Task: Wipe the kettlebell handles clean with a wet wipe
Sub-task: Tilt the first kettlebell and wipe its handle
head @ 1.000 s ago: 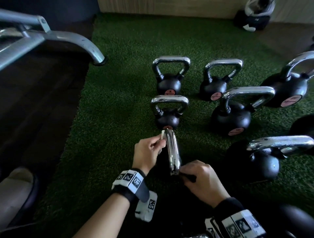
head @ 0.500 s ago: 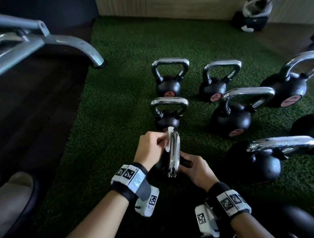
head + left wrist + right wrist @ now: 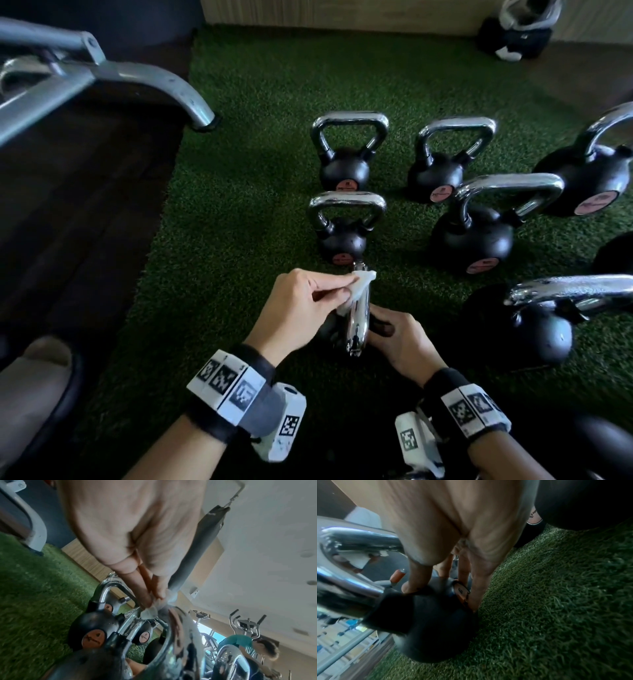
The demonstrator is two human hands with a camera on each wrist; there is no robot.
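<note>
A person is crouching over a green artificial turf mat (image 3: 260, 144) where several black kettlebells with chrome handles are standing. The nearest kettlebell (image 3: 435, 626) is sitting directly in front of the person, its chrome handle (image 3: 359, 318) running away from them, seen nearly edge on from the head view.

The left hand (image 3: 301, 305) is pinching a small white wet wipe (image 3: 361, 281) between thumb and fingertips and is pressing it against the far upper end of that handle. In the left wrist view the crumpled wipe (image 3: 150, 612) is sitting right at the fingertips, touching the chrome.

The right hand (image 3: 400, 339) is lying just to the right of the handle, lower down, with its fingers spread over the black ball of the kettlebell. In the right wrist view the thumb and fingers are wrapping around the rounded body beside its orange label, bracing it against the turf.

Two smaller kettlebells (image 3: 344, 226) are standing in a line just beyond the wipe, and larger ones are standing to the right. A grey metal machine leg (image 3: 161, 85) is resting at the mat's left edge.
</note>
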